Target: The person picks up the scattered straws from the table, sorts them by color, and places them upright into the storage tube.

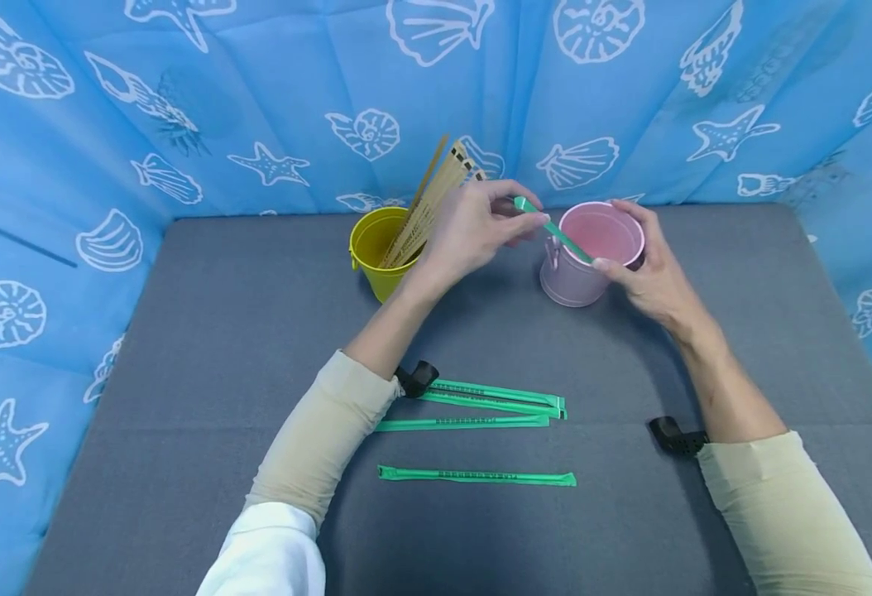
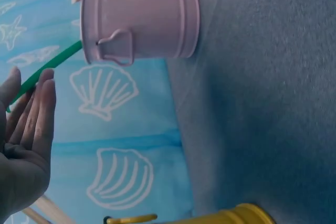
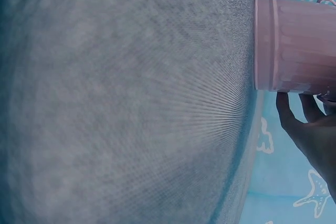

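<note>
My left hand [image 1: 473, 223] pinches a slim green stick packet [image 1: 555, 232] between thumb and fingers. The packet slants down to the right, its lower end at the near rim of a small pink bucket [image 1: 573, 281]. In the left wrist view the same packet [image 2: 63, 56] meets the bucket's [image 2: 142, 19] rim beside its handle. My right hand [image 1: 655, 273] holds the bucket from the right, thumb on the near rim close to the packet's end. The right wrist view shows fingertips [image 3: 282, 98] against the bucket's [image 3: 304, 45] side. The bucket stands upright on the table.
A yellow bucket [image 1: 369, 240] holding several tan printed sticks [image 1: 428, 207] stands left, partly behind my left hand. Several more green packets [image 1: 476, 477] lie on the grey table [image 1: 257, 331] nearer to me, some beneath my left forearm. A blue shell-patterned curtain [image 1: 294, 83] borders the table.
</note>
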Demonstrator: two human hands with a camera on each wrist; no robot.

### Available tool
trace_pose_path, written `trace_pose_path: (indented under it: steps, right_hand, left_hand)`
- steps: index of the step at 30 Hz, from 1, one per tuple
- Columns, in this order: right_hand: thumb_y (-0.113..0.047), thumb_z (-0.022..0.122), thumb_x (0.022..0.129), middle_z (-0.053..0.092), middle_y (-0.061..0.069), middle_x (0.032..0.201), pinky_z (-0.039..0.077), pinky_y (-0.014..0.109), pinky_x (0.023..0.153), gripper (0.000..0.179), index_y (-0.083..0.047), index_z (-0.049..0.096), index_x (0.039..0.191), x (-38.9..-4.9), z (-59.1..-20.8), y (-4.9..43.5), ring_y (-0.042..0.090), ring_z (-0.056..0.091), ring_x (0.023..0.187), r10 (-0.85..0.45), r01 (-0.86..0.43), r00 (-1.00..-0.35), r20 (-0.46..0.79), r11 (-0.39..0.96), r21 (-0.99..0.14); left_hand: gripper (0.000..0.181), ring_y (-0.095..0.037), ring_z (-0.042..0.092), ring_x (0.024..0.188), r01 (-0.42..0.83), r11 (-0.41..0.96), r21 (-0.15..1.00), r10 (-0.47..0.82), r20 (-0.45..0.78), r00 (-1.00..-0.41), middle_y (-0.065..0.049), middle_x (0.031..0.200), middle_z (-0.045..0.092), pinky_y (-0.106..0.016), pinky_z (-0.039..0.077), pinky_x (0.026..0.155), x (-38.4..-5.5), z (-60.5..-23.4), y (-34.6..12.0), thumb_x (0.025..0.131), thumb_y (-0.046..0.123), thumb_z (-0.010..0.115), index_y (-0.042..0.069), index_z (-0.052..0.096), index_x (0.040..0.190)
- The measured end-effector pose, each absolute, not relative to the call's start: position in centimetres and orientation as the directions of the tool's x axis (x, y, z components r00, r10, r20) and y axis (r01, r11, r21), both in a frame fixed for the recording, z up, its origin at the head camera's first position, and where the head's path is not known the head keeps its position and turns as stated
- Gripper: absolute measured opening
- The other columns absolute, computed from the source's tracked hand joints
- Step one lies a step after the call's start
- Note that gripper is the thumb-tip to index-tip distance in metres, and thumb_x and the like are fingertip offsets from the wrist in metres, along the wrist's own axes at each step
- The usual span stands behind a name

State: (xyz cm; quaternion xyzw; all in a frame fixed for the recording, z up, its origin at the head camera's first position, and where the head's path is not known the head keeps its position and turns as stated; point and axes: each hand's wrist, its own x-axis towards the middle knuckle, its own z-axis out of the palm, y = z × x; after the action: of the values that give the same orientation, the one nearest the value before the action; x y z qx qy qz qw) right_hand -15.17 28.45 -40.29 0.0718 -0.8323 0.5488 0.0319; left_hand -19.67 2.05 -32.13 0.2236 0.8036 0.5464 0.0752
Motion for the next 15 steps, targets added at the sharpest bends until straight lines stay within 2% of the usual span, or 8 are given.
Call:
trace_pose_path:
  steps: [5,15]
  right_hand:
    - [-0.004,0.071,0.089,0.038,0.013,0.149,0.035,0.021,0.1,0.079,-0.018,0.028,0.154,-15.3,-40.4,28.3,0.016,0.043,0.125,-0.085,-0.157,-0.987,0.134,0.379,-0.912]
    - [-0.011,0.073,0.09,0.035,0.013,0.154,0.031,0.025,0.107,0.082,-0.024,0.026,0.157,-15.0,-39.9,28.5,0.021,0.04,0.131,-0.066,-0.112,-0.994,0.092,0.422,-0.9]
  left_hand:
    - [0.022,-0.005,0.071,0.081,0.315,0.349,0.882,0.468,0.127,-0.874,0.002,0.096,0.075,-0.021,0.055,0.07,-19.7,-32.6,2.1,0.086,0.023,0.079,0.012,0.074,0.103]
    - [0.033,-0.008,0.07,0.091,0.324,0.274,0.905,0.492,0.158,-0.856,-0.002,0.109,0.072,-0.022,0.054,0.082,-18.4,-32.7,0.0,0.089,0.019,0.077,0.006,0.069,0.118]
